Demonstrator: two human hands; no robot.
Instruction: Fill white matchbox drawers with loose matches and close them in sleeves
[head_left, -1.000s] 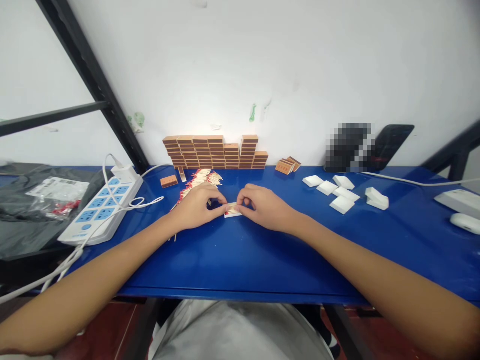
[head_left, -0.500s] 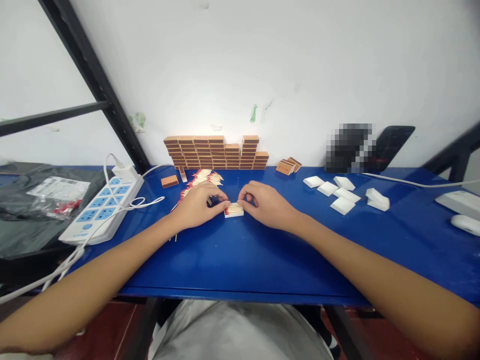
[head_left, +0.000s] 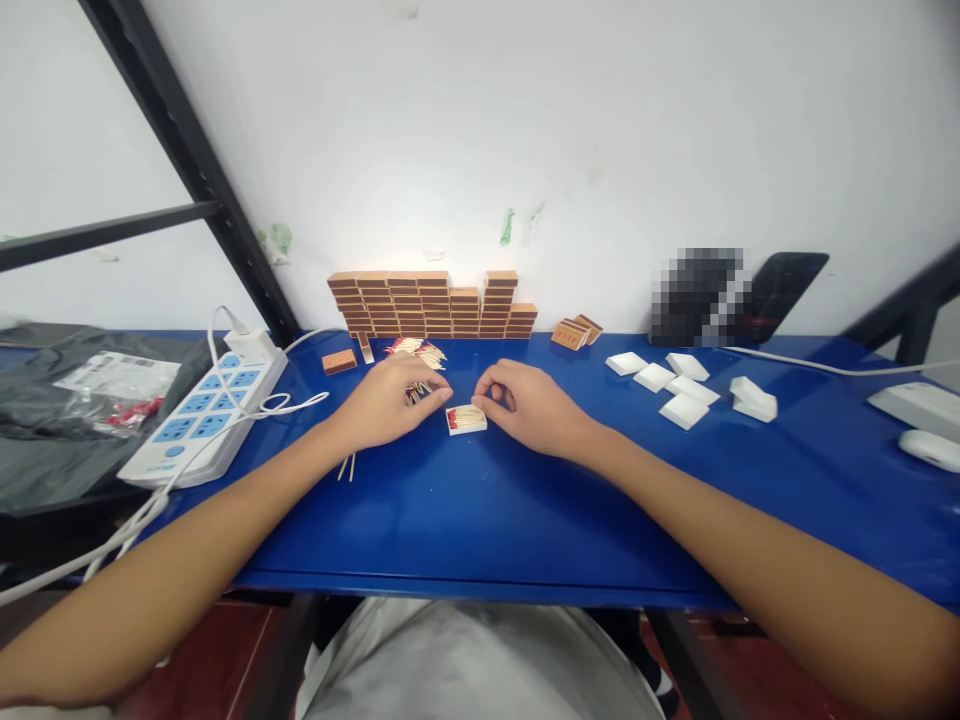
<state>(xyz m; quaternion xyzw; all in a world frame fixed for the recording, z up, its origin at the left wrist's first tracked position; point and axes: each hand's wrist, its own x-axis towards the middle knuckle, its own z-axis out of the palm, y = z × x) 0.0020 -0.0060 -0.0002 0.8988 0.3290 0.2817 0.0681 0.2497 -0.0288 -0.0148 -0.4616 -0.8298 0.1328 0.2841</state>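
Observation:
A small white tray of matches lies on the blue table between my hands. My right hand has its fingers curled and its fingertips touch the tray's right end. My left hand rests over the loose pile of red-tipped matches just left of the tray, fingers pinched on a few matches. Two stray matches lie by my left wrist.
Stacked brown matchboxes line the wall, with more boxes to their right. Several empty white trays lie at the right. A white power strip with cables and a grey bag sit left; a mouse far right.
My left hand has drawn back from the tray to the match pile. The tray now lies flat and uncovered, and my right hand stays at its right end.

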